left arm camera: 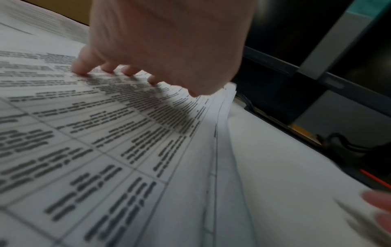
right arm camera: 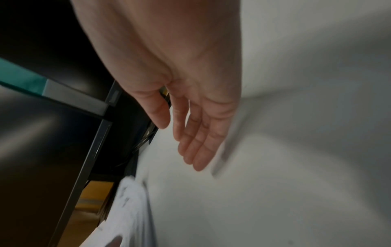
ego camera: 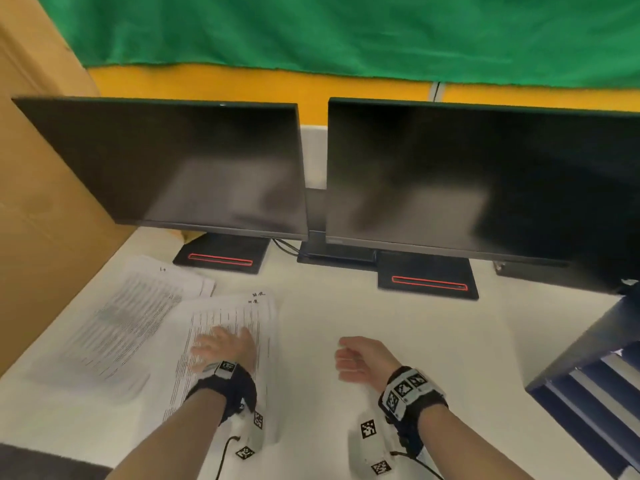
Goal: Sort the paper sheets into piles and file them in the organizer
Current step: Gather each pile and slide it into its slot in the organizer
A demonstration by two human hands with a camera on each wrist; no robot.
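Both hands are at the table's near edge: the left hand (ego camera: 221,346) presses spread fingertips (left arm camera: 80,70) onto the near paper pile (ego camera: 239,313), likely pinning it, while the right hand (ego camera: 360,358) hovers loose and empty. A second pile (ego camera: 138,306) lies toward the left edge; the organizer (ego camera: 588,375) stands at the right edge.

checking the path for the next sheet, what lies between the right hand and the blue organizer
Only bare white desk lies between the right hand and the blue organizer, as the head view shows.
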